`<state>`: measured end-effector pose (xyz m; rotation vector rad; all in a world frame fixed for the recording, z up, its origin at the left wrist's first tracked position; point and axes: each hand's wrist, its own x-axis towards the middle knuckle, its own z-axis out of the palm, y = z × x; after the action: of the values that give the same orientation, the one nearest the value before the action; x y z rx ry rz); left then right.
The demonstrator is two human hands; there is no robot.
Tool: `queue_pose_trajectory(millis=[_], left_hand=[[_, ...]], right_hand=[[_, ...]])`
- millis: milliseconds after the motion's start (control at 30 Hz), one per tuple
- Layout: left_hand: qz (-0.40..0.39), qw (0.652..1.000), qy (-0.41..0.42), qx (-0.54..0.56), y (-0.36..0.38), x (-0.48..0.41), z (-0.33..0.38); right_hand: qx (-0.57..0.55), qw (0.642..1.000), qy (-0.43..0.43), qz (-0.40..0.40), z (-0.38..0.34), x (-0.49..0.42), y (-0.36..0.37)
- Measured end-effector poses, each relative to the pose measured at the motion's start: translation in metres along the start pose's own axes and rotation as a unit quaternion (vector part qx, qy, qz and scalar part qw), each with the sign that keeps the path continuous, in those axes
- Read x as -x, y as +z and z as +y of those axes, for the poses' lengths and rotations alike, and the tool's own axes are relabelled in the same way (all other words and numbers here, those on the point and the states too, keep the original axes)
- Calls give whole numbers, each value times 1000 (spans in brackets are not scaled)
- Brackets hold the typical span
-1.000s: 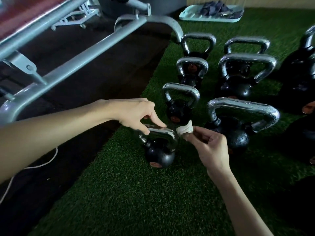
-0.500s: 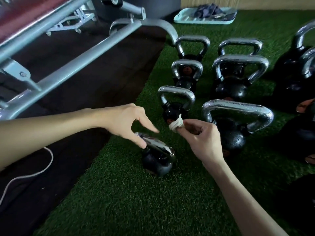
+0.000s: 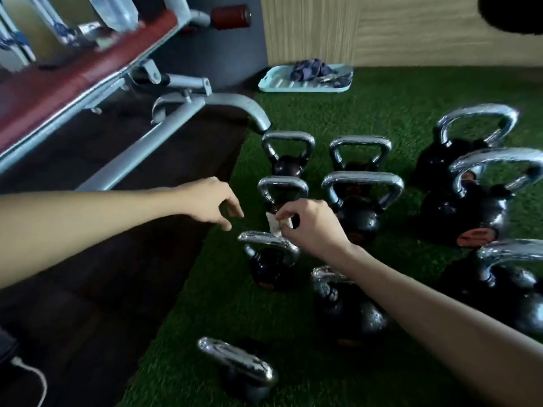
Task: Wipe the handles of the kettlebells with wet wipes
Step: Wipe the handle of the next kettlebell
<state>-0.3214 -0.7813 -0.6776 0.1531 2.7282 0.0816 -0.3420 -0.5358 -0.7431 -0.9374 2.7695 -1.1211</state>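
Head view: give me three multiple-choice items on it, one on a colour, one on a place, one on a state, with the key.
1. The kettlebell handles are: A red; B silver; C yellow.
2. The tray sits: A in the foreground; B mid-row; C far back, by the wall.
3. The right hand: A pinches the wipe; B lies flat, empty; C makes a bare fist.
Key: B, the handles shine like chrome; C, the tray lies on the turf at the wall's foot; A, the white wipe shows between its fingertips.
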Motion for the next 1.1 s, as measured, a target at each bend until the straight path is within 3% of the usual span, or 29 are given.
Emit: queue_pose_trajectory(millis=[200, 300, 433, 600, 800, 1000, 1100], left_hand=[[-28, 999, 21, 31, 13, -35, -13], [-60, 996, 46, 55, 29, -42, -19], [-77, 987, 89, 105, 44, -50, -42], [-28, 984, 137, 111, 58, -71, -57], [-30, 982, 153, 105, 56, -78, -51], [99, 968, 150, 177, 84, -52, -41], [158, 961, 129, 186, 104, -46, -43]], right_hand=[[148, 980, -32, -131, 0, -31, 15], [176, 972, -33, -156, -6, -46, 28], [144, 978, 33, -150, -12, -53, 40], [138, 983, 98, -68, -13, -27, 62], [125, 985, 82, 83, -25, -11, 95], [82, 968, 145, 186, -5, 21, 103], [92, 965, 140, 201, -7, 18, 114]])
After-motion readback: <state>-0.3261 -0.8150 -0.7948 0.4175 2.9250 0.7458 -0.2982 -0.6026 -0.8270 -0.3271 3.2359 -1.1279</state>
